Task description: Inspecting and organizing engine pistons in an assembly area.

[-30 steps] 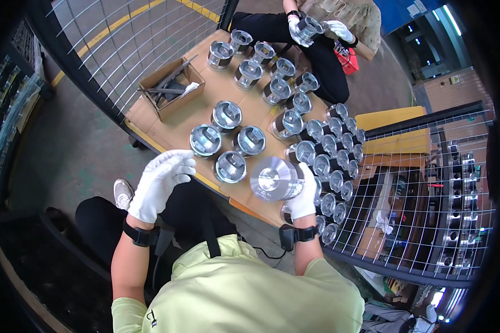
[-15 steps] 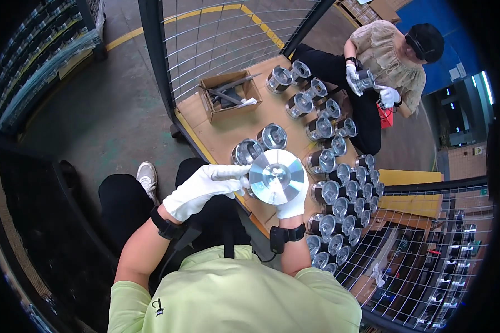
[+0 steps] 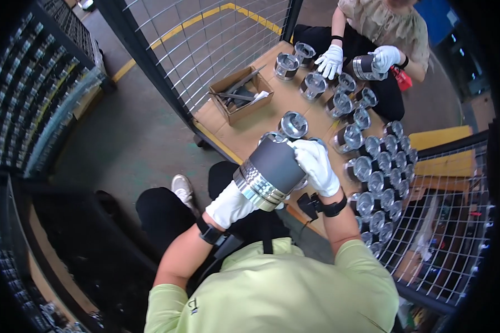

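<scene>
Centre frame, a gloved left hand (image 3: pixel 230 204) cups the crown end of a dark-skirted metal piston (image 3: pixel 270 170) while the right hand (image 3: pixel 315 165) closes over its skirt; a slipping glove could drop it onto pistons crowding the wooden table (image 3: pixel 250 129) beyond.

I have one view, from the left of two fisheye cameras on my head, looking steeply down past my chest and lap to the floor. It sits close above my left hand (image 3: pixel 231 203) and right hand (image 3: pixel 316 164), which fill the middle, forearms entering from the lower edge. The wooden table (image 3: pixel 261 119) runs away toward the upper right. Straight lines of the wire fence (image 3: pixel 205 50) bend near the dark rim.
</scene>
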{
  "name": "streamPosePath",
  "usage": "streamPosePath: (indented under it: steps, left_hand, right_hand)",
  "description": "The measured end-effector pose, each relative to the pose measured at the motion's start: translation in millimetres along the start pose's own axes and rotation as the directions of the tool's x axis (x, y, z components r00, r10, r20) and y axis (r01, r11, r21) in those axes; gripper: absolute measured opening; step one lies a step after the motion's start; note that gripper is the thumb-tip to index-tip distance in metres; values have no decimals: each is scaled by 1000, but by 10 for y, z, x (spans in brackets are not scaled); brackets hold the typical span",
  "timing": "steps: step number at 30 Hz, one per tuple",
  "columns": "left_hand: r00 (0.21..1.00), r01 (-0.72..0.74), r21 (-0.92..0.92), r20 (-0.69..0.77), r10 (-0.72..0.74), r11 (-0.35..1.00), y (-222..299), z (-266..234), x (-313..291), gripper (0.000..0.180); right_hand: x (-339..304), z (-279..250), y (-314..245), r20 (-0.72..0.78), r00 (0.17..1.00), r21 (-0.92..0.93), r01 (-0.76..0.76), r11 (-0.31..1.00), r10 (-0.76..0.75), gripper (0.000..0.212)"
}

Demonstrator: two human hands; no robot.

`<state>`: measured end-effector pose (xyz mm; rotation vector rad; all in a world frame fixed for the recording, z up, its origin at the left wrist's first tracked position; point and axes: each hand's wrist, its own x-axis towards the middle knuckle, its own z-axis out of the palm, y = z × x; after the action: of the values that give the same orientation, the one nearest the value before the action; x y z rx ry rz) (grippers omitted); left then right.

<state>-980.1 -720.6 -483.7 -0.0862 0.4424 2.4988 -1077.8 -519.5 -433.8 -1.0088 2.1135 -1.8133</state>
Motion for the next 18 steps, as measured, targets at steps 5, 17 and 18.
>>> streamPosePath:
  steps: [5, 17, 18]
  left_hand:
    - [944, -231, 176, -199, 265, 957, 40, -77, -46, 55]
    - [867, -298, 331, -299, 399, 895, 110, -28, -60, 57]
    - [840, -334, 388, -291, 458, 859, 115, -21, -45, 55]
  right_hand:
    - [214, 166, -230, -42, 974, 98, -219, 971, 224, 19]
    - [180, 365, -33, -222, 954, -24, -212, 977, 202, 20]
    - [168, 383, -26, -234, 946, -37, -238, 970, 224, 22]
